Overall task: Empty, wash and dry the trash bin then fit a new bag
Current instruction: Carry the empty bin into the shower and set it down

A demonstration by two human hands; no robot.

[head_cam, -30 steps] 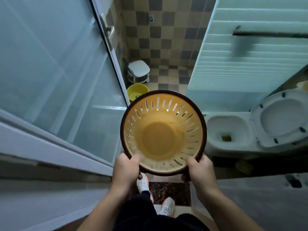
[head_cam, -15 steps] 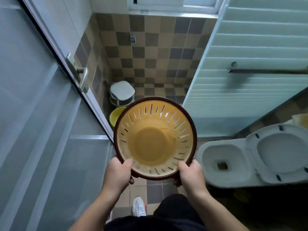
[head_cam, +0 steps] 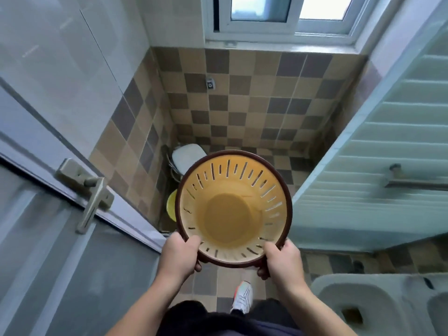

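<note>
I hold a round yellow trash bin [head_cam: 232, 214] with slotted walls and a dark brown rim out in front of me, its mouth facing up. It is empty, with no bag inside. My left hand [head_cam: 179, 254] grips the near left part of the rim, thumb inside. On the near right part of the rim, my right hand [head_cam: 282, 260] grips the same way. The bin hangs above the checkered floor tiles.
A door with a lever handle [head_cam: 93, 202] stands open at the left. A toilet [head_cam: 378, 304] sits at the lower right. A white stool [head_cam: 186, 155] and a yellow basin [head_cam: 172, 208] stand by the far wall under a window [head_cam: 278, 13]. A white panel [head_cam: 388, 166] lines the right.
I have stepped further into the bathroom with the bin. The door handle, far wall and window have come into view, and the toilet has slid to the lower right.
</note>
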